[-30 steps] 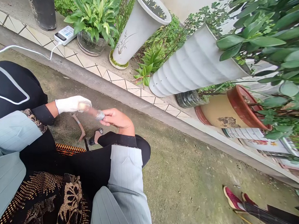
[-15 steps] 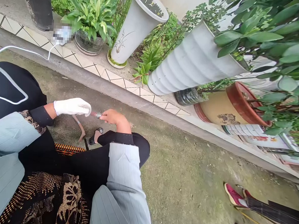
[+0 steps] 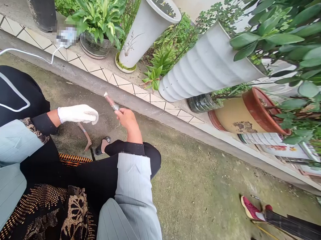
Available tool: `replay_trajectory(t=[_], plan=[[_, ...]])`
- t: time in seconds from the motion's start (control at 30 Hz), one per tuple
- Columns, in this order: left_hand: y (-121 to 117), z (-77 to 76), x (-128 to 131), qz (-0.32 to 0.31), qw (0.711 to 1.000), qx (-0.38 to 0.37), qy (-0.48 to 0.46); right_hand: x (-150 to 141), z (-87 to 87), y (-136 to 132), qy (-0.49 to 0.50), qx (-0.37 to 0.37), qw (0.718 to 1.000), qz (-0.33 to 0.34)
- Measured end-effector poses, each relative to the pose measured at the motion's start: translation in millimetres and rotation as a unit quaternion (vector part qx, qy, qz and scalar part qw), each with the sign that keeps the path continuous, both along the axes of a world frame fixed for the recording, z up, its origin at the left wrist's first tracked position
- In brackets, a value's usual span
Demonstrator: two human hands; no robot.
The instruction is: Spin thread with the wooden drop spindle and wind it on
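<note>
My right hand is bare and closed round a short reddish-brown rod. Silvery metal coils ring the rod close to my fingers, and its far end is pale. My left hand wears a white glove, its fingers bent over and pressed together; what they hold, if anything, is hidden. A gap separates the rod from the gloved fingertips. Below the glove, a bent brown wooden stick slants down beside my shoe; its upper end passes out of sight under the glove.
A tiled ledge crosses ahead, bearing a tall white planter, a ribbed grey planter and a tan pot. A white cable runs across the left. At lower right is another person's red shoe on the concrete ground.
My right hand has moved away from the gloved hand, up and to the right, tilting the rod so that its pale end points up. My left hand has hardly moved.
</note>
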State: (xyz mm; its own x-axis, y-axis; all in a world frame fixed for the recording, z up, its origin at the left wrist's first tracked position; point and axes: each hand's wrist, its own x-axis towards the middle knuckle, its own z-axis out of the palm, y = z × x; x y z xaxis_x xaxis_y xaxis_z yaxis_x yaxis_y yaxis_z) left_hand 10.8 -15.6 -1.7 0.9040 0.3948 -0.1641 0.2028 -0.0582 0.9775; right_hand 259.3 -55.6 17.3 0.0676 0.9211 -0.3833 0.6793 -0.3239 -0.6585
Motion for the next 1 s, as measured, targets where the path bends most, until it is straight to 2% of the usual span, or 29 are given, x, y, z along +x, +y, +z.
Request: replay_trajectory(t=[0.07,0.13,0.23,0.33,0.47,0.63,0.77,0.8,0.87,0.93,1.0], plan=[[2.9,3.4,-2.8,0.03,0.999,0.031,0.009,-2.4,-2.3,-1.0,-0.048,-0.106,0.987,0.11],[6.1,5.7,-5.6,0.059,0.996,0.059,0.019,-5.6,-0.6,-4.2,-0.019,-0.197,0.956,0.217],[9.6,5.0,-7.9,0.102,0.992,0.071,0.036,-8.7,4.3,-8.5,0.063,-0.239,0.921,0.302],[11.8,-1.0,-7.8,0.131,0.987,0.08,0.052,-8.6,7.4,-9.7,0.125,-0.228,0.907,0.331],[12.4,-9.0,-5.4,0.128,0.984,0.112,0.053,-8.2,10.4,-9.7,0.171,-0.214,0.887,0.371],[8.7,-6.6,-2.6,0.132,0.982,0.131,0.023,-15.5,13.8,-11.1,0.25,-0.222,0.851,0.405],[5.7,-8.1,0.8,0.133,0.98,0.146,0.03,-21.8,15.8,-14.2,0.313,-0.235,0.826,0.405],[4.2,-10.5,2.5,0.127,0.981,0.142,0.035,-22.1,16.2,-14.8,0.32,-0.226,0.829,0.399],[-0.2,-17.0,6.4,0.098,0.988,0.113,0.039,-20.2,15.7,-14.7,0.326,-0.17,0.861,0.35],[-5.5,-23.4,10.3,0.065,0.996,0.059,0.025,-15.2,12.8,-11.7,0.311,-0.072,0.918,0.233],[-9.7,-27.0,12.6,0.028,0.999,0.016,0.004,-8.6,7.3,-5.9,0.238,0.012,0.967,0.085]])
